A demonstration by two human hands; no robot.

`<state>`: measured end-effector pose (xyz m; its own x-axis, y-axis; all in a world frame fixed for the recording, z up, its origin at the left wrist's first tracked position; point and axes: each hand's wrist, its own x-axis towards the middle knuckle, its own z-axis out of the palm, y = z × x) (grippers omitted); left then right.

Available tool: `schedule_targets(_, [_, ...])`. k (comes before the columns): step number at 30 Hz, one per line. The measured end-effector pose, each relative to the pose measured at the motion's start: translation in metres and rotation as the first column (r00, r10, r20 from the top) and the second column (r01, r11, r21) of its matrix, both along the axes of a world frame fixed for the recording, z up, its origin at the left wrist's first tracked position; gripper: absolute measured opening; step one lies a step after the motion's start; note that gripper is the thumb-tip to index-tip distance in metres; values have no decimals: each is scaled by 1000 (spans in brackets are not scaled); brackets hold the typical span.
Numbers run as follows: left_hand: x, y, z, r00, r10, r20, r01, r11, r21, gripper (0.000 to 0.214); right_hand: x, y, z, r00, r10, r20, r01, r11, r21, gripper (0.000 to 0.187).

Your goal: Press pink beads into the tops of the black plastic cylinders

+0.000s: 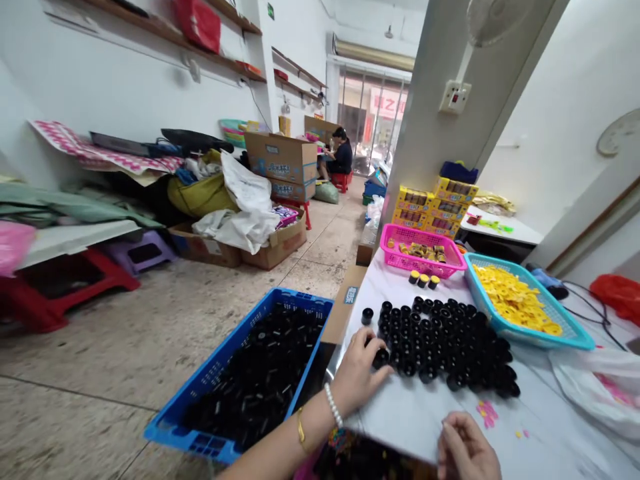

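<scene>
My left hand (356, 373) is at the left edge of the white table, its thumb and fingers curved around a small black cylindrical cup (381, 359). That cup sits beside a dense group of similar black cups (440, 340) standing in rough rows. My right hand (467, 448) is low at the table's front edge, thumb and fingers pinched together; anything between them is too small to make out. Near it lie small pink pieces (487, 413) on the tabletop. Three cups with yellow tops (423, 280) stand behind the black group.
A blue crate (200, 437) full of black parts stands left of the table. On the table are a pink basket (425, 267) and a turquoise basket (565, 339) of yellow pieces. Yellow boxes (434, 207) are stacked behind. Farther back, a person (341, 157) sits on a red stool.
</scene>
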<state>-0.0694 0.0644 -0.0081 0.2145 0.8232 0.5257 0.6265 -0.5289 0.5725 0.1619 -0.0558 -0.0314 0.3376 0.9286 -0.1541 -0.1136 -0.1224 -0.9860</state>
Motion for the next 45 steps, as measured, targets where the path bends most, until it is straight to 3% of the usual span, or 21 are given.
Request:
schedule_targets(5, [-1,-43,-5,996,-78,-33,76,994,-72,30,6,-19,22,979,169,117,-170,985,1,31])
schedule_targets(7, [8,-61,-9,986,-161,-46,155,983,-102,30,13,-26,29,972,150,178,-149,989,-18,29])
schedule_targets(9, [23,-74,-11,965,-257,-52,250,961,-116,32,28,-29,32,940,29,340,-31,1000,1,27])
schedule_targets(10, [32,-78,-11,950,-307,-54,299,947,-117,33,37,-29,33,877,-75,474,57,997,52,25])
schedule_targets(12, [53,-81,-11,914,-400,-65,392,914,-107,35,59,-25,32,617,-243,748,157,970,186,20])
schedule_targets(14, [70,-78,-8,878,-470,-89,464,882,-87,35,80,-16,31,391,-284,875,129,959,253,20])
schedule_targets(16, [79,-75,-5,853,-510,-114,505,860,-68,36,95,-7,31,269,-286,920,104,958,267,23])
schedule_targets(20, [74,-73,-5,838,-521,-160,525,851,-23,40,111,-9,34,212,-289,933,107,956,272,23])
schedule_targets(26, [61,-75,-6,834,-527,-167,540,840,48,44,139,-47,36,99,-311,945,255,926,278,23])
schedule_targets(29, [62,-72,-5,834,-524,-174,540,840,57,48,149,-50,35,123,-196,973,168,970,174,31])
schedule_targets(34, [64,-74,-5,840,-508,-191,525,849,52,56,143,-44,35,-71,-68,995,37,997,71,38])
schedule_targets(37, [65,-77,-6,887,-435,-157,448,892,57,64,123,-55,38,-55,-24,998,-43,999,22,48])
schedule_targets(40, [66,-79,-7,914,-392,-106,399,915,57,53,96,-69,40,26,47,999,-192,981,-41,57])
schedule_targets(42, [66,-79,-7,909,-405,-102,412,910,55,47,79,-73,40,129,28,991,-235,972,3,44])
schedule_targets(45, [67,-78,-6,901,-413,-134,423,905,53,50,62,-67,42,324,5,946,-184,981,58,18])
